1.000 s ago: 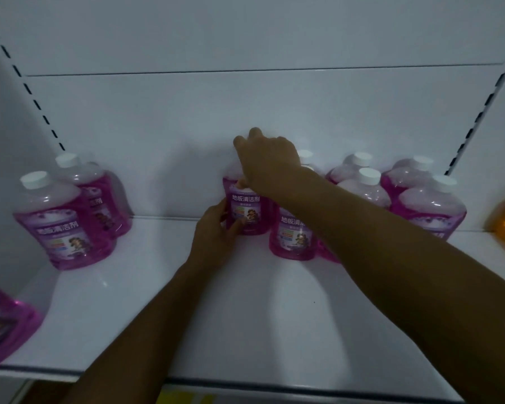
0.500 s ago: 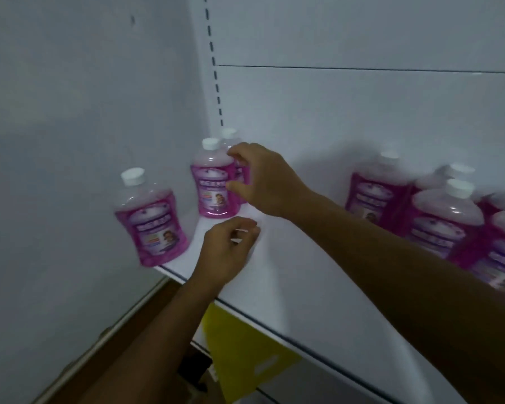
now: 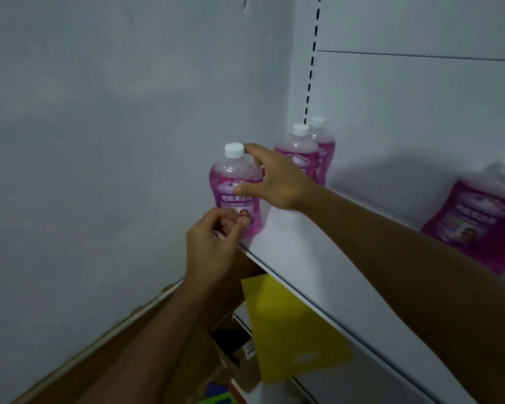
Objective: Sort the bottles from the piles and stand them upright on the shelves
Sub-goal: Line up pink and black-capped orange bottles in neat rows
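A: Item, near: left hand (image 3: 213, 237), fingers (image 3: 236, 221) curled together, tips at the lower label of the bottle (image 3: 236, 193). Holding or only touching?

B: Cannot tell; nothing is plainly pinched. Item, next: that bottle, upright, at the near left corner of the shelf (image 3: 318, 266), close to the edge.

A: Item, right hand (image 3: 274, 179)?

B: Fingers spread apart, thumb on the label, forefinger up by the white cap (image 3: 234, 150); not wrapped round yet.

A: Handling note?

B: In my judgement, close the right hand round the shoulder, steady the base with the left, and slide it back from the edge, label forward.

A: Far items?

B: Two bottles (image 3: 306, 153) upright at the back; more bottles (image 3: 478, 211) far right.
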Available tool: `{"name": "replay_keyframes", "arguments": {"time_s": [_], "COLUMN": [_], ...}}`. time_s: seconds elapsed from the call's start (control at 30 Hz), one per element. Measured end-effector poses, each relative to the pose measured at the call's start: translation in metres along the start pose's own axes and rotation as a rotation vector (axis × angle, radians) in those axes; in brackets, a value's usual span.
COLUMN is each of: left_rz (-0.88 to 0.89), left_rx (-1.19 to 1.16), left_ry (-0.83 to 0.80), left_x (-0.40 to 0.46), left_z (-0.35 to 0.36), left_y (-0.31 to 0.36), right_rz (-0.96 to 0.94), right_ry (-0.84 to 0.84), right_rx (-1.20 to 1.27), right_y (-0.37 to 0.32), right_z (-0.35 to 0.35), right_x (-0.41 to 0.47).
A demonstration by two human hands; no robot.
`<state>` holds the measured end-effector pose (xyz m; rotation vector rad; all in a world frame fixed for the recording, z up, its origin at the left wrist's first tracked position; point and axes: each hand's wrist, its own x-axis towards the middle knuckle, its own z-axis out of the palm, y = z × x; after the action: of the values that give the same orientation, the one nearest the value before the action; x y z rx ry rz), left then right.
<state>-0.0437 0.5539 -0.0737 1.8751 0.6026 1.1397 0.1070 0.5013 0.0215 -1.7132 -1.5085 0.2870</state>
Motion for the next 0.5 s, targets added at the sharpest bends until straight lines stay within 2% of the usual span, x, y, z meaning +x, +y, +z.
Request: {"name": "replay_keyframes", "arguments": {"time_s": [0.07,0.13,0.3,0.5], "left_rz": [-0.01,-0.017,-0.075,-0.061], "left_rx": [0.0,0.034,-0.096,-0.224], "left_ry": [0.093,0.06,-0.369,-0.616], "left_x": [0.005,0.011,0.023,0.025], "left_z": [0.001,0.006,0.049,0.133], "left_y": [0.002,0.004,0.013,0.034], "right_rz": [0.02,0.032,0.101,0.313], "right_ry": [0.023,0.045,0.132,0.191], "right_rx": [-0.005,0.01,-0.08,-0.348], "right_y": [0.002,0.005,0.007,0.017], "right_z": [-0.011,-0.025,-0.074,-0.147], "right_x": [-0.007,-0.016,-0.053,-0.111]}}
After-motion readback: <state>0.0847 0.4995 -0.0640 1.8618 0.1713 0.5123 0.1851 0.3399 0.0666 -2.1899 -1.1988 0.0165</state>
